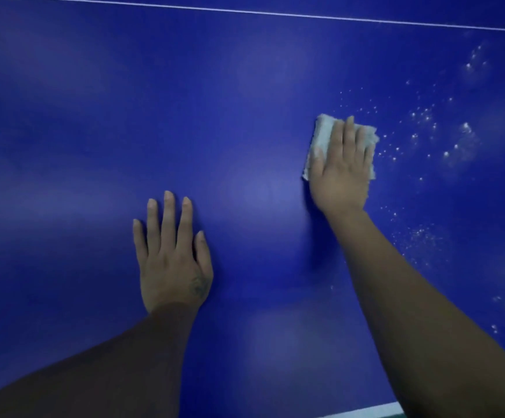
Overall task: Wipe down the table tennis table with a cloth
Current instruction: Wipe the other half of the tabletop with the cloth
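Note:
The blue table tennis table (79, 131) fills the view. My right hand (340, 170) lies flat on a folded pale grey cloth (323, 137), pressing it against the surface right of centre; the cloth shows past my fingers on the left and right. My left hand (172, 257) rests palm down on the bare table, fingers spread, lower and to the left, holding nothing. White specks and droplets (426, 122) are scattered over the surface just right of the cloth.
A thin white line (245, 11) runs across the table at the top of the view. The white edge stripe (368, 410) of the table shows at the bottom right. More white specks (420, 236) lie beside my right forearm.

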`<state>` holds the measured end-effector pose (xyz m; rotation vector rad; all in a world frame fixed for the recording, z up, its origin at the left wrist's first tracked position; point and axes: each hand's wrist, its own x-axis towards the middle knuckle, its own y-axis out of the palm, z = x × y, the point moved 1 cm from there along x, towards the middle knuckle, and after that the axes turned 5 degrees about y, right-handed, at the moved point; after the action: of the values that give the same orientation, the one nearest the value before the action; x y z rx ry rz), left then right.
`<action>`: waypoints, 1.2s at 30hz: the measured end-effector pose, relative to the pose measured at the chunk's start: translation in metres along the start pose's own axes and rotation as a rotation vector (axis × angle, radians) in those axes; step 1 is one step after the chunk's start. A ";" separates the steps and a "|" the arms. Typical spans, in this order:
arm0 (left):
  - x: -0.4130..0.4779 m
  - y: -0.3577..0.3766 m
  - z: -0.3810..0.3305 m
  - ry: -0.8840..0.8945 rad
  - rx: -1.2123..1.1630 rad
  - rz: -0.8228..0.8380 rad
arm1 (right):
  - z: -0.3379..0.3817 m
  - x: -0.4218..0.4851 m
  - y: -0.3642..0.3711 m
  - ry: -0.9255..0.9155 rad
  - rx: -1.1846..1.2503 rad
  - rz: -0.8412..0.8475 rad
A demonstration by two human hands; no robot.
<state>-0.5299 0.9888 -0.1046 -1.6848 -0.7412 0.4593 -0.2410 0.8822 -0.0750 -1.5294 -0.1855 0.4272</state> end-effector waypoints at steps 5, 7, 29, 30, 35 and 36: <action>-0.001 0.001 0.001 0.004 -0.016 -0.004 | 0.055 -0.040 0.011 -0.311 -0.056 0.012; -0.001 0.003 0.003 0.007 -0.018 0.004 | 0.059 -0.043 0.014 -0.461 -0.034 0.036; 0.000 0.007 0.007 0.006 -0.064 -0.040 | 0.013 0.194 -0.025 -0.063 -0.026 -0.034; -0.001 0.007 0.007 0.007 -0.062 -0.037 | 0.001 0.198 -0.027 0.028 0.004 -0.026; -0.002 0.006 0.006 -0.005 -0.078 -0.027 | 0.025 0.166 -0.027 0.068 0.035 0.011; -0.002 0.006 0.006 -0.005 -0.081 -0.025 | 0.035 0.146 -0.022 -0.044 0.007 -0.004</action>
<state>-0.5336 0.9913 -0.1117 -1.7481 -0.7923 0.4212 -0.1175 0.9709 -0.0729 -1.5134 -0.2216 0.4582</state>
